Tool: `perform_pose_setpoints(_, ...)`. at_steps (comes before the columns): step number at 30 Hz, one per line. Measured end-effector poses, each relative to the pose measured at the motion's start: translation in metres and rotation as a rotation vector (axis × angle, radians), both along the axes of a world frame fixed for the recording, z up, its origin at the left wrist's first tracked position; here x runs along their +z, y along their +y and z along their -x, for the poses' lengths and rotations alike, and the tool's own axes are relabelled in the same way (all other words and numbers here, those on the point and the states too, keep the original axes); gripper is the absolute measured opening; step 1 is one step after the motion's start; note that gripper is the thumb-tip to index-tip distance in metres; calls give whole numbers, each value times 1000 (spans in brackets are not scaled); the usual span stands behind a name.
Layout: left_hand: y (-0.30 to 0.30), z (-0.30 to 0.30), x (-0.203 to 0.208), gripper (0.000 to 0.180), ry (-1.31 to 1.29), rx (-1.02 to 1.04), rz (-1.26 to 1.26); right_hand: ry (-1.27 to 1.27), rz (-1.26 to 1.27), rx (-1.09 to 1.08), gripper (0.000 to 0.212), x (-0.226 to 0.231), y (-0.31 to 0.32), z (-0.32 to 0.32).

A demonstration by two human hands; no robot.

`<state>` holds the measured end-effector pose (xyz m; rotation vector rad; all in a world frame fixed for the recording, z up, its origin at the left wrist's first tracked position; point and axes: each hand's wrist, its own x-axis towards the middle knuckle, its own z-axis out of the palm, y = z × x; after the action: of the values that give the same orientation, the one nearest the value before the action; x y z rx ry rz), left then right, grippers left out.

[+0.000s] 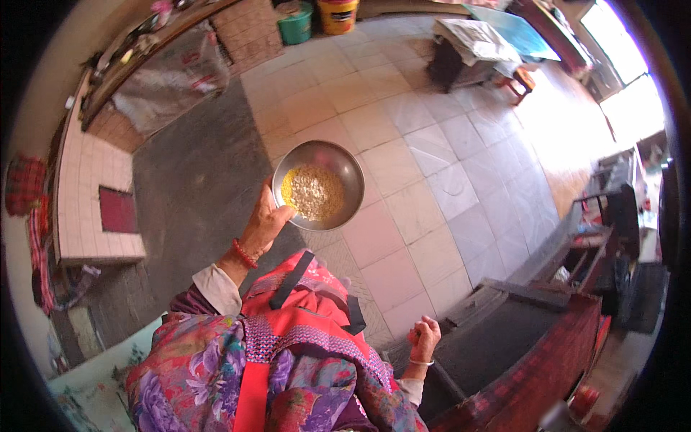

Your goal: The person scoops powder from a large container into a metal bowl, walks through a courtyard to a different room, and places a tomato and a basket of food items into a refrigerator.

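My left hand (270,219) grips a round steel bowl (351,180) by its near left rim, the thumb lying over the edge. Inside the bowl, yellow grain (291,186) lies under a heap of pale, floury meal (315,193). The bowl is held up in front of me above the tiled floor, tilted so its inside shows. Low at my right side hangs my right hand (425,338), its fingers curled in with nothing seen in them. It is beside a dark wooden trough-like piece (497,331), apparently without touching it.
Pale floor tiles (385,223) stretch ahead, with a dark floor patch (201,173) to the left. A low tiled block (101,241) stands at the left wall. Green (295,27) and yellow (338,16) buckets stand far ahead. A covered table (471,43) and small stool (517,85) are at the far right.
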<state>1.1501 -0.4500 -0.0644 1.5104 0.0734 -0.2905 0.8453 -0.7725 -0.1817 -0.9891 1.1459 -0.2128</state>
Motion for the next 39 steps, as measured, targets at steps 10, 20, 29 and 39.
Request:
perform_pose_setpoints(10, 20, -14, -41, 43, 186, 323, 29, -135, -84, 326, 27, -5, -24, -168)
perform_pose_setpoints(20, 104, -134, -65, 45, 211, 348, 65, -209, -347, 356, 21, -4, 48, -309)
perform_pose_setpoints(29, 149, -258, -69, 48, 223, 443, 153, -187, -460, 590, 17, -39, 50, -425)
perform_pose_setpoints(39, 173, -333, -62, 51, 213, 690, 255, -61, -338, 686, 24, -29, 79, -652)
